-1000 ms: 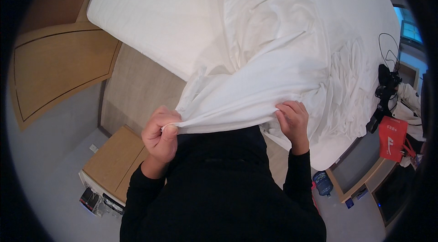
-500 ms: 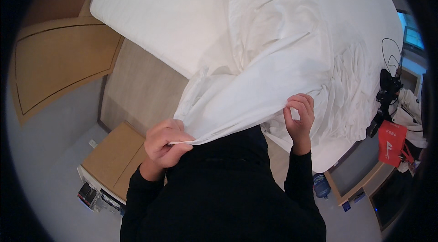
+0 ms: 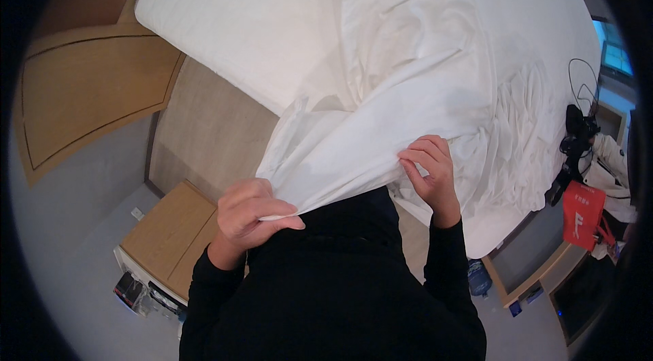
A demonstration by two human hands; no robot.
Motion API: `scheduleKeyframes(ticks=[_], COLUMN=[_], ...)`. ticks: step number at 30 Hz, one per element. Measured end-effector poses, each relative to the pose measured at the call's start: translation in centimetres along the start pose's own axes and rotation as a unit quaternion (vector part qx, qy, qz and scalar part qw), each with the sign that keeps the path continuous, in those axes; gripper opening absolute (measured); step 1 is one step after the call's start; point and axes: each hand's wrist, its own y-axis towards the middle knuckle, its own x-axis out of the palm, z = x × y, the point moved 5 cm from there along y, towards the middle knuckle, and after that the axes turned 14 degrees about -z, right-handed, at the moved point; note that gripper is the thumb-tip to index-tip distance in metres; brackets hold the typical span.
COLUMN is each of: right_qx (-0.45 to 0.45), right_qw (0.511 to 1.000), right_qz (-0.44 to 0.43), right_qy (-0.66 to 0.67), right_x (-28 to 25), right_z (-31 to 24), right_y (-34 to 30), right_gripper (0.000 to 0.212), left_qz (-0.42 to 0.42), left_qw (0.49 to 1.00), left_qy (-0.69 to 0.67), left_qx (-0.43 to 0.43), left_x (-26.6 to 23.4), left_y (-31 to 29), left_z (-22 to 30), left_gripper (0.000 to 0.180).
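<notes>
Your left hand (image 3: pixel 248 215) had a narrow, closed grip on one end of the thin, creased white fabric sheet (image 3: pixel 401 106), the edge pinched between thumb and bent fingers. Your right hand (image 3: pixel 432 172) was nearer the middle of that edge, its thumb and fingertips brought together on the cloth. Between the two grips, the edge ran slanting upward to the right, just in front of your black long-sleeved top (image 3: pixel 333 293). The rest of the sheet spread away from you over the wide white mattress (image 3: pixel 231 14), smoother toward the middle and bunched into dense folds on the right.

To your left, a light wooden cabinet (image 3: pixel 170 232) stood on the greyish floor (image 3: pixel 211 116), near the tan wooden panel (image 3: pixel 98 85). On your right were a bright red bag (image 3: pixel 583 215) and, lower down, a blue plastic water jug (image 3: pixel 479 279).
</notes>
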Motion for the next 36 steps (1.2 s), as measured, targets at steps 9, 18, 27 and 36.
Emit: scheduleKeyframes(ticks=[9, 18, 27, 36], right_qx=[0.058, 0.074, 0.108, -0.090], right_qw=[0.996, 0.988, 0.972, 0.990], right_qz=[-0.021, 0.051, 0.045, 0.006], right_qy=[0.057, 0.126, 0.202, 0.108], right_x=[0.6, -1.2, -2.1, -0.5], right_z=[1.1, 2.5, 3.0, -4.9], right_y=[-0.3, -2.0, -2.2, 2.8], right_gripper=[0.016, 0.015, 0.010, 0.021], left_qz=[0.003, 0.021, -0.039, -0.006], left_qw=[1.000, 0.999, 0.986, 0.997], left_qy=[-0.010, 0.013, 0.127, 0.055], left_qx=[0.005, -0.040, -0.099, -0.048], left_x=[0.1, -0.2, -0.1, 0.9], left_y=[-0.2, -0.1, 0.3, 0.4], left_z=[-0.1, -0.4, -0.8, -0.4], left_gripper=[0.029, 0.031, 0.018, 0.024])
